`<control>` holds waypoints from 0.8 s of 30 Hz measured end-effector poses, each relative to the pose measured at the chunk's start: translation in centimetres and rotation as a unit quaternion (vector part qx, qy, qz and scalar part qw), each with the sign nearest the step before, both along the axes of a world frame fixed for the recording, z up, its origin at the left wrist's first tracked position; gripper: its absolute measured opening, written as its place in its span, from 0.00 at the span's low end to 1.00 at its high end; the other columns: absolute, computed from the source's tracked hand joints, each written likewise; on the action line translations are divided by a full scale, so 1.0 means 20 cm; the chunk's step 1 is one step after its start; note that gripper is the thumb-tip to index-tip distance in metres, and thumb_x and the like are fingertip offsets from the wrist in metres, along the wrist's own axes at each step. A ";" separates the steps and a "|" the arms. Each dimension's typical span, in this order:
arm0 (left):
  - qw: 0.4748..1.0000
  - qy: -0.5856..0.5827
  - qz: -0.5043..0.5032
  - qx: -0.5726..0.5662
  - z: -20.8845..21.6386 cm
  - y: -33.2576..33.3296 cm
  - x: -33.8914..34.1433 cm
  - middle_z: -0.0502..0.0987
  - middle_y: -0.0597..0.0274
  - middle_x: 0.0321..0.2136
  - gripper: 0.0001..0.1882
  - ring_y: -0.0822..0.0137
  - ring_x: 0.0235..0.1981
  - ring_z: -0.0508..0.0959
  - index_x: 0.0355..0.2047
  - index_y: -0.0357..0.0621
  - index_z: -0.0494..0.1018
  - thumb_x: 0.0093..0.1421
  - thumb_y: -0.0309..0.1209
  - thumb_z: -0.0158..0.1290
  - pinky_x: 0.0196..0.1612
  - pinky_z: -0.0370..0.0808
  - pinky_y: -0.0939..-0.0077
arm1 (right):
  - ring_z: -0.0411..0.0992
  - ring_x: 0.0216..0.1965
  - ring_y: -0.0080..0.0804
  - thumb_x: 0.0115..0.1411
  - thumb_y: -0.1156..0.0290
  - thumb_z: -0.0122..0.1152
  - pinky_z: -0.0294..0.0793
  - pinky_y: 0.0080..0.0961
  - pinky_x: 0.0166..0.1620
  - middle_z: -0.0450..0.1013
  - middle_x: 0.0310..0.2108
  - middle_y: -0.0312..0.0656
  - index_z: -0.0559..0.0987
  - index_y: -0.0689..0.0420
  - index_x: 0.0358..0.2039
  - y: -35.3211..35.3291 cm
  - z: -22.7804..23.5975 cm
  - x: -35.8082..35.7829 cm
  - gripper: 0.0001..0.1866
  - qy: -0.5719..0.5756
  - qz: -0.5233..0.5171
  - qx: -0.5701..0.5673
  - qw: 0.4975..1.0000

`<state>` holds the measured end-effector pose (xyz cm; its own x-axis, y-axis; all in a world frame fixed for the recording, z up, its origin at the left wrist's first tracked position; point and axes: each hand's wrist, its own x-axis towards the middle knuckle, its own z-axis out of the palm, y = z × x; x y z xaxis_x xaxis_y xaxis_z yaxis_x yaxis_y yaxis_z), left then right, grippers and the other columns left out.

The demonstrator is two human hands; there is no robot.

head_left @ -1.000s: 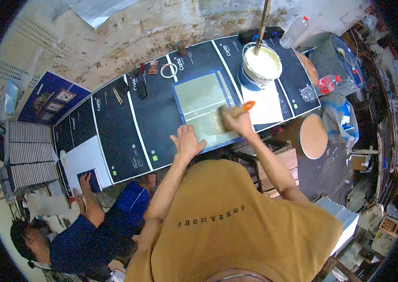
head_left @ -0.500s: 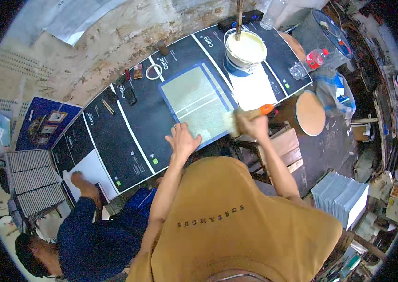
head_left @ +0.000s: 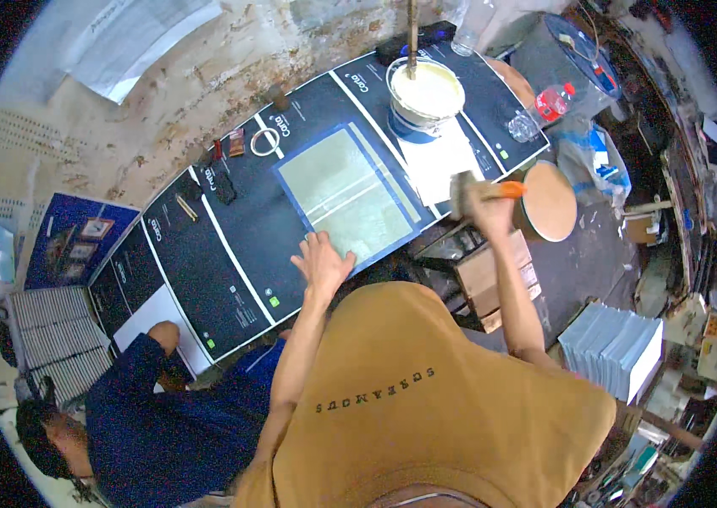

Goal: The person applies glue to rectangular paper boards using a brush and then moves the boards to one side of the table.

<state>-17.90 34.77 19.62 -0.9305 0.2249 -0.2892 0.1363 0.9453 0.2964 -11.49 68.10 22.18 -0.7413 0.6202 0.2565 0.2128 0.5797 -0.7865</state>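
My left hand lies flat with spread fingers on the near edge of a blue-framed pale green panel that rests on the black table. My right hand is shut on a brush with an orange handle, held over the table's near right edge, off the panel. Its bristles point left. Behind it, a white bucket of cream paste with a stick standing in it sits on a white sheet.
Another person in a dark blue top crouches at the lower left, one hand on a white sheet. A tape ring, small tools, a clear bottle, a round wooden stool, cardboard boxes and stacked white sheets surround the table.
My right hand has carried the brush off the panel to the right, past the table's edge. My left hand stays pressed on the panel's near edge.
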 end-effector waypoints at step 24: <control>0.999 -0.028 -0.008 0.019 -0.02 0.37 0.07 0.66 0.52 0.54 0.40 0.50 0.56 0.69 0.56 0.40 0.64 0.47 0.45 0.67 0.53 0.66 0.38 | 0.79 0.37 0.41 0.57 0.60 0.64 0.76 0.37 0.42 0.80 0.32 0.48 0.83 0.57 0.36 -0.43 0.05 -1.71 0.14 -0.035 0.670 0.152 0.726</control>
